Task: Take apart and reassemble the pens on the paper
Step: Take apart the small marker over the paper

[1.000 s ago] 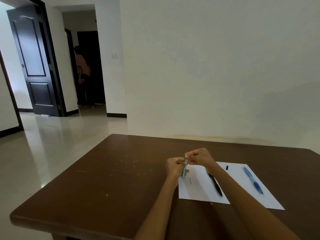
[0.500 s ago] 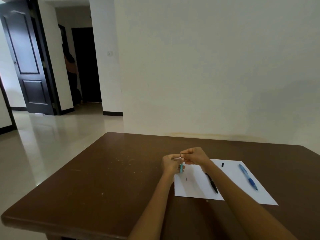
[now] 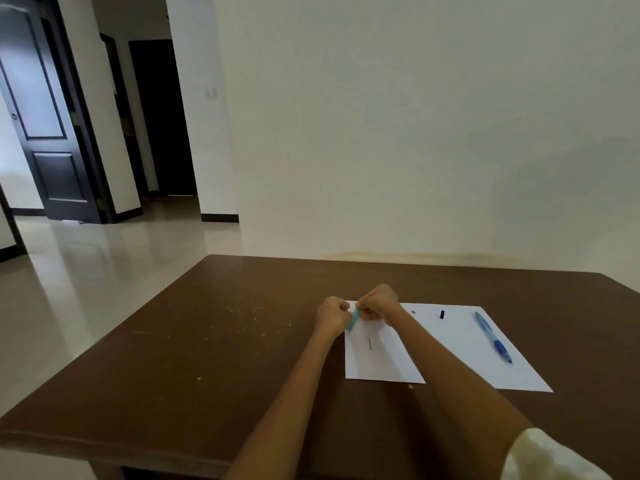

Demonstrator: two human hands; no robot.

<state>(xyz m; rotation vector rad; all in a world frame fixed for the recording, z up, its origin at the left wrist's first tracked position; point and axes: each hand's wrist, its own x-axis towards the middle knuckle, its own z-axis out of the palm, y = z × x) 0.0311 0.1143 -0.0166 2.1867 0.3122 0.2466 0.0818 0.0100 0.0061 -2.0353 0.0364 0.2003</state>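
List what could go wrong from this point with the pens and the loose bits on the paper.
Both hands, left hand and right hand, grip the teal pen above the paper's far left corner; a part pulled free could drop onto the brown table and roll off.

The small black piece and thin dark rod lie loose; the right forearm crossing the sheet could sweep them away.

The blue pen lies near the paper's right edge and might roll.
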